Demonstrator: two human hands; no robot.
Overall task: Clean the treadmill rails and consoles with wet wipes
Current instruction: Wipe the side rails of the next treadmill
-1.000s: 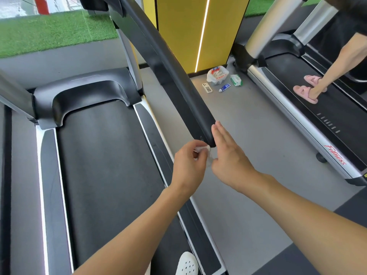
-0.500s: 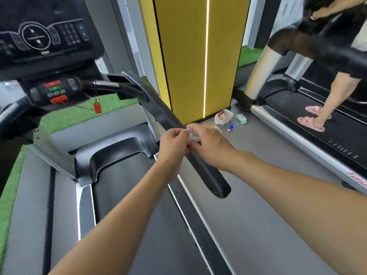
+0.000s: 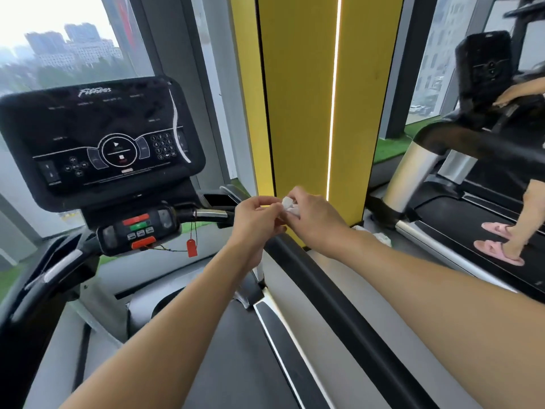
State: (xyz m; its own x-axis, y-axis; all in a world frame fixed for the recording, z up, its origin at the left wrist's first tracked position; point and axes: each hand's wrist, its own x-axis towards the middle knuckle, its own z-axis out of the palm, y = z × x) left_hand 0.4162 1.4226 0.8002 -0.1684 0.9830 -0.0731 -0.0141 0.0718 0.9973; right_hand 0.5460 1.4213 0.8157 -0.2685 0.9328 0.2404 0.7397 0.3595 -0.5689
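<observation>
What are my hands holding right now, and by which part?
A crumpled white wet wipe: the left hand pinches its left edge, the right hand its right side.

A yellow pillar with 1 vertical light strip stands between 2 tall windows showing hazy city buildings. Green turf borders the grey floor.

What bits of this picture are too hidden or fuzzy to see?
Head view only:
- Wet wipe: mostly hidden by the left hand and right hand pinching it.
- Console small labels: too blurred to read.
- Handrail top end: behind the hands.
- Neighbouring person: cut off by the right edge.
</observation>
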